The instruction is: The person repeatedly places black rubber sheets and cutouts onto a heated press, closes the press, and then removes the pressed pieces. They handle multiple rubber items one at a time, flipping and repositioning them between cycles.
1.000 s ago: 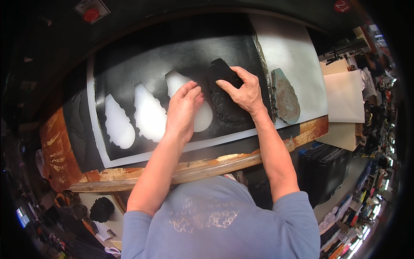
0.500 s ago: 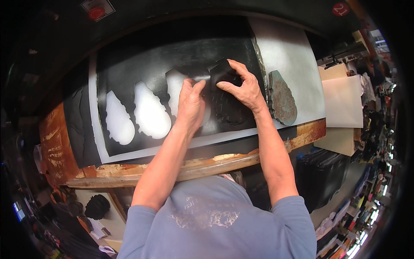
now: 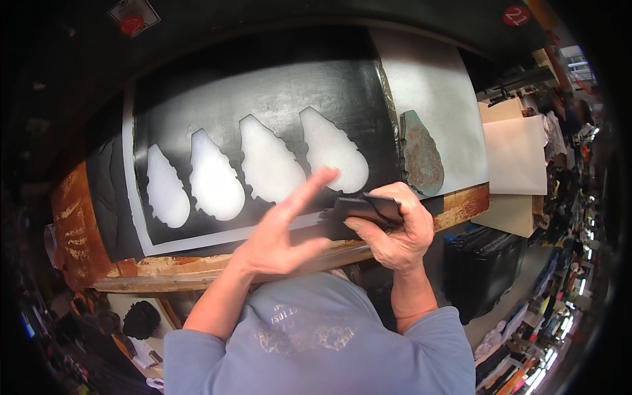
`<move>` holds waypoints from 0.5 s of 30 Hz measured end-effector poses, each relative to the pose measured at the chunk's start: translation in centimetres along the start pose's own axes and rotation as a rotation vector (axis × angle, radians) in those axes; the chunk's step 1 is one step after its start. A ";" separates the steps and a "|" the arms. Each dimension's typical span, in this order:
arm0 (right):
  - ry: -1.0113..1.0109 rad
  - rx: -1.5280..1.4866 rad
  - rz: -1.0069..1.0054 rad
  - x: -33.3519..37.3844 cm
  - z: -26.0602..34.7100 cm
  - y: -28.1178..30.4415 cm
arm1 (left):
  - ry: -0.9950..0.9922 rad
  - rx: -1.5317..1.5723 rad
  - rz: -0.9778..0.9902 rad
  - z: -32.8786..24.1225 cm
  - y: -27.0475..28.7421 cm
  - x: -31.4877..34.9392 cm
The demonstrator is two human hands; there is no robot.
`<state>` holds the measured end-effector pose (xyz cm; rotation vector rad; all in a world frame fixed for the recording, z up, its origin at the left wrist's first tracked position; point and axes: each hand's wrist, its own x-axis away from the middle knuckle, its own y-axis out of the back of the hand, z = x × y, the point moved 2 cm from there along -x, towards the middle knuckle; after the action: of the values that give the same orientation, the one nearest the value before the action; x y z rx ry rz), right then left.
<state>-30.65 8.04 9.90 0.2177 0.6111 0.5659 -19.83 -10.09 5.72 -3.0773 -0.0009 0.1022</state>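
Observation:
My right hand [image 3: 403, 234] grips a small stack of black cut pieces [image 3: 368, 209], bent between thumb and fingers above the board's front edge. Close by on the left, my left hand [image 3: 283, 240] is spread open and slightly blurred, one finger reaching over the lower end of a cut-out. A glossy black sheet [image 3: 257, 82] lies on a white board [image 3: 447, 79]. Several teardrop-shaped holes in a row show the white beneath, the rightmost hole [image 3: 332, 148] being nearest the hands. To the right of the sheet rests a rusty, greenish teardrop cutting die [image 3: 422, 155] with notched edges.
A worn wooden ledge [image 3: 197, 270] runs along the front. Dark machine bodywork [image 3: 296, 16] overhangs the back. At right stand pale boxes or boards [image 3: 513, 151] and, lower down, a stack of black material [image 3: 484, 270]. Black scrap [image 3: 108, 191] lies at the left.
Both hands have come back from the sheet toward my body. The black piece at the rightmost cut-out has been lifted away, leaving white showing there. My left hand has opened.

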 end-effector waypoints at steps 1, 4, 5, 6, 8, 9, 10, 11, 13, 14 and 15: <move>-0.080 -0.063 -0.010 0.0 0.1 -0.2 | 0.015 -0.135 0.072 0.0 -0.4 0.1; -0.326 -0.153 0.052 -0.4 -0.8 -2.1 | 0.208 0.199 -0.154 1.4 -0.6 0.1; -0.334 -0.147 0.098 -0.6 -1.3 -2.7 | 0.170 0.290 -0.236 1.9 -0.6 0.2; -0.367 -0.267 0.099 -0.6 -1.8 -3.5 | 0.224 0.340 -0.283 2.4 -0.3 0.4; -0.409 -0.305 0.159 -0.6 -2.7 -4.4 | 0.262 0.475 -0.375 3.0 0.4 1.2; -0.412 -0.233 0.214 -0.6 -3.2 -4.9 | 0.303 0.508 -0.438 3.2 1.0 1.8; -0.499 -0.360 0.267 -0.3 -3.6 -5.8 | 0.270 0.604 -0.504 3.2 1.5 2.5; -0.591 -0.525 0.330 0.1 -3.9 -6.7 | 0.196 0.696 -0.559 3.2 1.9 3.3; -0.642 -0.382 0.445 0.6 -4.7 -8.4 | 0.237 0.620 -0.772 3.5 3.7 5.5; -0.316 -0.239 0.414 0.1 -5.4 -10.1 | 0.070 0.612 -0.848 3.4 5.0 7.5; -0.361 -0.195 0.391 -0.2 -6.5 -10.8 | 0.020 0.587 -0.932 3.6 6.1 9.6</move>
<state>-29.95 -0.76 0.94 0.2500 0.1576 0.9339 -10.51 -15.92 1.13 -2.2151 -1.1377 0.0135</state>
